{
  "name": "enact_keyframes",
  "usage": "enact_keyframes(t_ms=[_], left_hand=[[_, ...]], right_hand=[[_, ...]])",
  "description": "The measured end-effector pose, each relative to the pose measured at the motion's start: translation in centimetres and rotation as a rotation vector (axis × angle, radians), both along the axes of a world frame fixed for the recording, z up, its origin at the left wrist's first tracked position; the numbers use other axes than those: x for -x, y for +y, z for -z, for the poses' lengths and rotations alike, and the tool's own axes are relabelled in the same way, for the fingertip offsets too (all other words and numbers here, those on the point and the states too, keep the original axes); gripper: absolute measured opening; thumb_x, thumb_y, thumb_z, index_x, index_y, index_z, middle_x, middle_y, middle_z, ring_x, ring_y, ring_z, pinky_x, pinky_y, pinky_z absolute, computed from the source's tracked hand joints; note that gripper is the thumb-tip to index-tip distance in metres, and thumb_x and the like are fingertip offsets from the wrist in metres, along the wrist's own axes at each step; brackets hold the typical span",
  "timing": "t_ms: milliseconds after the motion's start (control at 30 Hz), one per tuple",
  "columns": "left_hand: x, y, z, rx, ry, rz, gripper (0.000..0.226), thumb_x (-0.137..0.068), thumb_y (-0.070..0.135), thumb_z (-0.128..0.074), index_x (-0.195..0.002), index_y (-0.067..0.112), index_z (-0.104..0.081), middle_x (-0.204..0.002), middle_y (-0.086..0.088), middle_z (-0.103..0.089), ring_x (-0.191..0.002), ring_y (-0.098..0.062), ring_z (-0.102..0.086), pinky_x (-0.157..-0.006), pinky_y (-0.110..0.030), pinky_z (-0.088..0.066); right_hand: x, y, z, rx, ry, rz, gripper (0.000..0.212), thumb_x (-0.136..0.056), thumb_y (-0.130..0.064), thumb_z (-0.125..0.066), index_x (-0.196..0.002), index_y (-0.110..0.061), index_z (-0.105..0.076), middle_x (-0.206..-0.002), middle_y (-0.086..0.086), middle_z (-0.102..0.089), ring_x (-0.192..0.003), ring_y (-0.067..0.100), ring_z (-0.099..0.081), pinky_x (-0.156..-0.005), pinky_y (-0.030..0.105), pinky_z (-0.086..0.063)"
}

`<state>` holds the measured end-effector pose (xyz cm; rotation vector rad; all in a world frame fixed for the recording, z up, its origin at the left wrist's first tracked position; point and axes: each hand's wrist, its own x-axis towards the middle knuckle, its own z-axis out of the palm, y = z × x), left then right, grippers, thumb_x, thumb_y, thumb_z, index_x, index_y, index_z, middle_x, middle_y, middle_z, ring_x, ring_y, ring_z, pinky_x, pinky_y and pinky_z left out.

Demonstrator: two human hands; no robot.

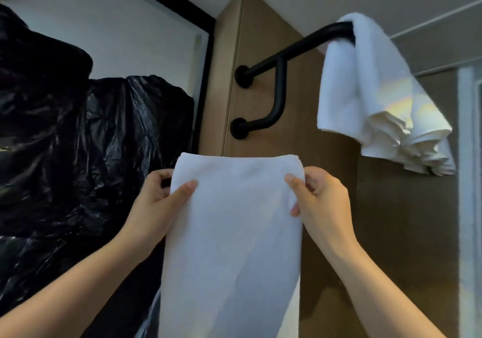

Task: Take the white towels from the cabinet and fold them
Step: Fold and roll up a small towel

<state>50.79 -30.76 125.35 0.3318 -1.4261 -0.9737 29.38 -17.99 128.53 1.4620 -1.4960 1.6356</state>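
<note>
A white towel (234, 233) hangs folded lengthwise in front of me, its top fold held up level. My left hand (159, 204) pinches its upper left corner, thumb on the front face. My right hand (318, 196) pinches the upper right corner the same way. The towel's lower end runs out of the bottom of the view. A second white towel (373, 97) is draped in loose folds over the end of a black bar (294, 48) at the upper right.
The black bar is fixed by two round mounts to a wooden cabinet panel (260, 24) straight ahead. Crumpled black plastic sheeting (78, 142) fills the left side. A black-framed white panel (146, 24) stands behind it. A pale vertical strip (469, 181) runs down the far right.
</note>
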Motion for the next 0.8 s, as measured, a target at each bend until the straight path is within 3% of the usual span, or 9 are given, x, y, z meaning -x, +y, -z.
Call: enact_keyframes(t_ms=[100, 233, 367, 433, 467, 533, 633, 733, 800], left_hand=[[-0.3, -1.8, -2.6, 0.051, 0.010, -0.087, 0.035, -0.083, 0.041, -0.070, -0.106, 0.033, -0.045, -0.081, 0.007, -0.075, -0.071, -0.017, -0.073, -0.060, -0.036, -0.057], [0.0, -2.8, -6.1, 0.134, 0.094, -0.169, 0.032, -0.084, 0.041, -0.068, -0.088, 0.037, -0.037, -0.067, 0.004, -0.069, -0.058, -0.015, -0.065, -0.047, -0.024, -0.050], [0.8, -2.9, -8.8, 0.307, 0.127, -0.154, 0.015, -0.091, 0.021, -0.064, -0.084, 0.020, -0.051, -0.074, -0.011, -0.058, -0.064, -0.022, -0.050, -0.060, -0.033, -0.040], [1.3, -2.6, -9.8, 0.366, 0.120, -0.185, 0.009, -0.091, 0.016, -0.063, -0.086, 0.023, -0.063, -0.079, 0.006, -0.065, -0.070, -0.014, -0.056, -0.063, -0.025, -0.044], [1.6, -2.4, -10.3, 0.381, 0.119, -0.188, 0.012, -0.092, 0.015, -0.063, -0.090, 0.026, -0.068, -0.081, 0.017, -0.068, -0.071, -0.003, -0.060, -0.063, -0.015, -0.047], [2.1, -1.8, -11.1, 0.376, 0.122, -0.125, 0.015, -0.091, 0.015, -0.064, -0.097, 0.026, -0.072, -0.088, 0.023, -0.071, -0.074, 0.010, -0.063, -0.062, -0.003, -0.045], [2.4, -1.5, -12.1, 0.343, 0.056, -0.028, 0.024, -0.084, 0.024, -0.072, -0.108, 0.026, -0.072, -0.105, 0.010, -0.072, -0.087, 0.003, -0.068, -0.072, -0.011, -0.053], [2.4, -1.5, -12.8, 0.350, -0.075, -0.015, 0.055, -0.067, 0.030, -0.085, -0.118, 0.034, -0.066, -0.112, 0.012, -0.068, -0.096, -0.004, -0.068, -0.081, -0.024, -0.056], [2.3, -1.5, -13.2, 0.395, -0.135, -0.054, 0.069, -0.059, 0.028, -0.089, -0.121, 0.039, -0.061, -0.112, 0.018, -0.064, -0.095, 0.004, -0.065, -0.079, -0.018, -0.054]], right_hand=[[-1.2, -0.8, -3.1, 0.095, -0.044, -0.028, 0.025, -0.094, -0.035, -0.062, -0.109, -0.023, -0.046, -0.066, -0.001, -0.065, -0.054, 0.005, -0.064, -0.049, 0.010, -0.044], [-2.1, -0.5, -7.4, 0.175, 0.212, 0.010, 0.015, -0.100, -0.022, -0.054, -0.101, -0.022, -0.039, -0.066, 0.006, -0.062, -0.050, 0.010, -0.061, -0.048, 0.015, -0.048], [-1.6, 0.5, -10.1, 0.115, 0.407, 0.082, 0.008, -0.104, -0.019, -0.042, -0.100, -0.023, -0.048, -0.061, 0.001, -0.060, -0.052, 0.009, -0.061, -0.053, 0.019, -0.052], [-1.1, 1.1, -11.0, 0.092, 0.422, 0.087, 0.016, -0.104, -0.019, -0.042, -0.106, -0.025, -0.056, -0.058, -0.002, -0.060, -0.054, 0.009, -0.061, -0.055, 0.014, -0.049], [-0.8, 1.5, -11.4, 0.071, 0.414, 0.095, 0.020, -0.104, -0.019, -0.042, -0.111, -0.026, -0.060, -0.059, -0.003, -0.060, -0.056, 0.007, -0.061, -0.058, 0.011, -0.048], [-0.2, 2.4, -12.1, 0.010, 0.395, 0.119, 0.026, -0.104, -0.020, -0.043, -0.121, -0.026, -0.062, -0.070, -0.011, -0.064, -0.066, 0.001, -0.060, -0.066, 0.006, -0.043], [0.5, 3.6, -13.2, -0.176, 0.389, 0.146, 0.039, -0.100, -0.029, -0.051, -0.139, -0.028, -0.050, -0.108, -0.014, -0.062, -0.100, 0.005, -0.057, -0.089, 0.018, -0.043], [1.1, 4.4, -13.5, -0.332, 0.405, 0.212, 0.072, -0.083, -0.046, -0.071, -0.145, -0.035, -0.036, -0.089, -0.024, -0.042, -0.083, 0.002, -0.046, -0.078, 0.025, -0.042], [1.4, 4.7, -13.6, -0.331, 0.464, 0.276, 0.088, -0.074, -0.048, -0.079, -0.147, -0.037, -0.031, -0.102, -0.022, -0.043, -0.085, 0.003, -0.042, -0.081, 0.025, -0.040]])
